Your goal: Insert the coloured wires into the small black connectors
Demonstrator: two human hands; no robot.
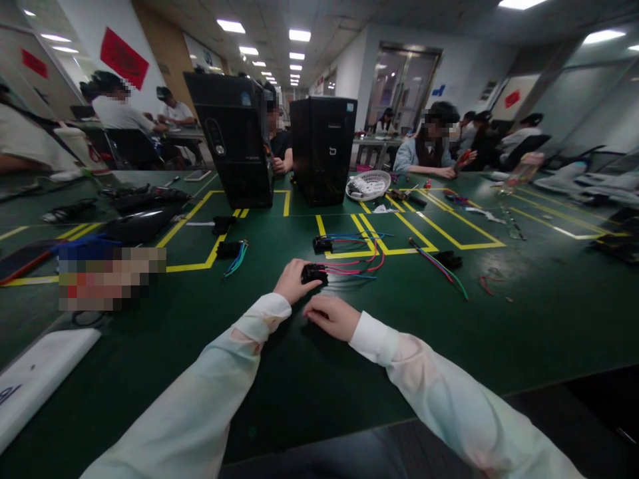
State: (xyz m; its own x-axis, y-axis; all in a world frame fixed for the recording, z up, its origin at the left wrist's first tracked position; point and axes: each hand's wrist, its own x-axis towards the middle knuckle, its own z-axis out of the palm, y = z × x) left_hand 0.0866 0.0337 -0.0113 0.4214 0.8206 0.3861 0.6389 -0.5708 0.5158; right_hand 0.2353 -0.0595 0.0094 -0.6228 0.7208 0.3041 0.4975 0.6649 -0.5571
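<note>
- Green table (439,352) with yellow tape outlines (190,269)
- Two upright black computer towers (234,146) (323,153), side by side
- White basket (383,182) beside the right tower
- Black connectors (322,245) with coloured wires (237,261), lying apart

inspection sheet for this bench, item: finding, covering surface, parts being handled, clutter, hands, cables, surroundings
surface: green tabletop marked with yellow lines
parts being handled: black block with wires, at the left hand; similar second block just beyond
clutter: two computer towers, left tower and right tower; white basket beside the right one
hands: left hand grips the block; right hand close by, fingers curled, no held thing seen
cables: red wires from the gripped block; multicoloured bundle further right
surroundings: seated people, lit ceiling lights
</note>
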